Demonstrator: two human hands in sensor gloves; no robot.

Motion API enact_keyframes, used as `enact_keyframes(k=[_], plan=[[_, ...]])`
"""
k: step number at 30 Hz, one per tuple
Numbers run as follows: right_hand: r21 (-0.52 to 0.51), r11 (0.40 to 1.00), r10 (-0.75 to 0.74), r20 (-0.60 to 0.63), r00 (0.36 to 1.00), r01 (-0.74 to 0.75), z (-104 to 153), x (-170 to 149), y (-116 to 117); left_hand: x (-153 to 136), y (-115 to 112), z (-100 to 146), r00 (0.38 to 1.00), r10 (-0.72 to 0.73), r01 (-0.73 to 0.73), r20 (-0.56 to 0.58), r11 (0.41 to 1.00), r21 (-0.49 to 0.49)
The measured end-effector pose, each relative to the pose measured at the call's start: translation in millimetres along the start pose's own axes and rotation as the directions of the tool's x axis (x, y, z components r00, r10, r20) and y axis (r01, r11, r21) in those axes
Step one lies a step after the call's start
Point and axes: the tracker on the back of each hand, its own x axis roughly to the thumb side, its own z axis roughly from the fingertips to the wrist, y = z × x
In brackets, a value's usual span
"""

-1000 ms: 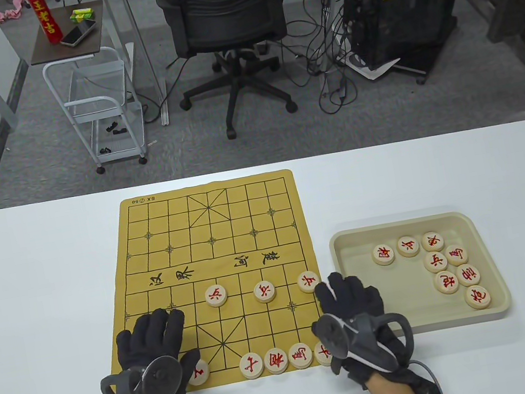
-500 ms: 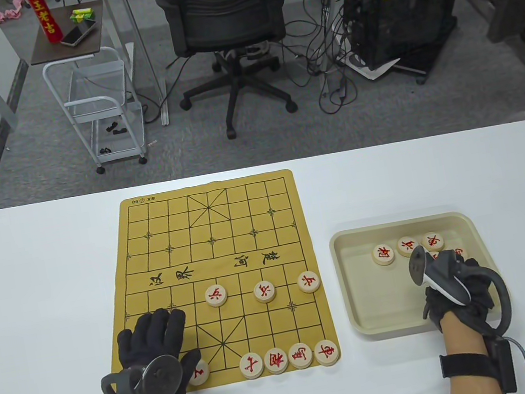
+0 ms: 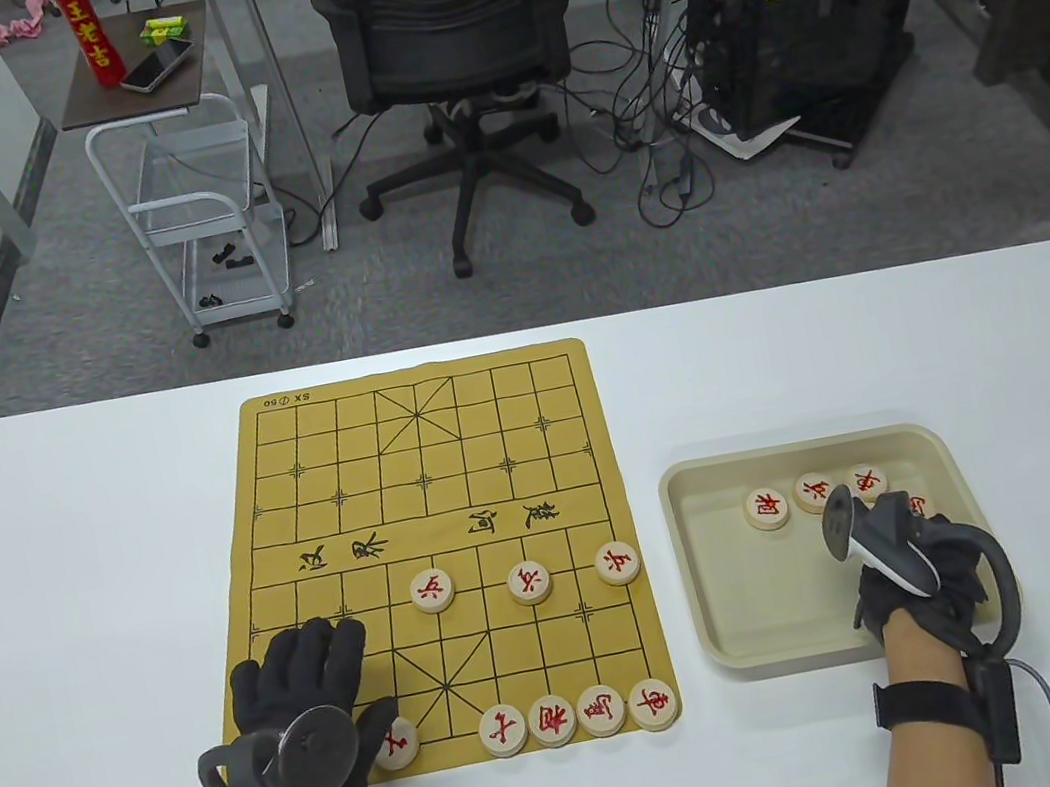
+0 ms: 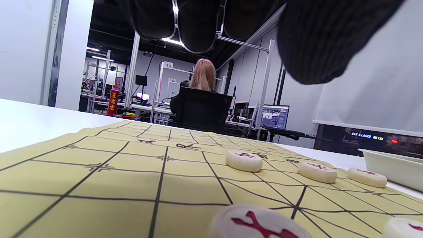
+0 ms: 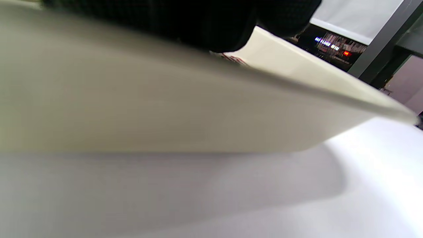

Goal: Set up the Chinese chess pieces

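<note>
The yellow board (image 3: 421, 493) carries three red soldier pieces (image 3: 529, 582) in a row. Several more pieces (image 3: 551, 720) stand along its near edge. My left hand (image 3: 307, 681) rests flat with spread fingers on the board's near left part, beside the piece (image 3: 396, 744). Its fingers (image 4: 195, 26) hang above the board in the left wrist view and hold nothing. My right hand (image 3: 907, 570) is down inside the beige tray (image 3: 719, 572), over several loose pieces. Three pieces (image 3: 767, 508) show beyond it. Its fingers (image 5: 198, 23) are behind the tray wall (image 5: 165, 109), so any hold is hidden.
The far half of the board has no pieces on it. White table (image 3: 73, 595) lies on both sides of the board and tray. An office chair (image 3: 446, 32) and a small cart (image 3: 195, 218) stand beyond the table's far edge.
My right hand has moved from the board's near right corner into the tray and settled over the pieces there. My left hand has drawn slightly nearer.
</note>
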Motion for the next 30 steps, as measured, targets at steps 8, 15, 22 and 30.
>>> enact_keyframes(k=[8,15,22,30], plan=[[-0.111,0.993,-0.049,0.009,0.999,0.050,3.9,-2.4,0.2,-0.1,0.5,-0.3,1.000,0.004,-0.004,-0.004,1.000,-0.004],[-0.243,0.957,-0.129,0.121,0.984,0.155,31.7,24.3,-30.6,0.2,0.5,-0.5,1.000,0.003,-0.003,0.004,1.000,-0.003],[-0.298,0.910,-0.124,0.467,0.875,0.288,85.9,114.4,-64.3,-0.3,0.2,0.0,1.000,0.001,-0.001,0.005,1.000,-0.008],[-0.265,0.936,-0.022,0.609,0.793,0.230,118.4,205.1,-52.1,-4.8,0.2,-0.4,1.000,0.018,-0.018,-0.003,1.000,-0.015]])
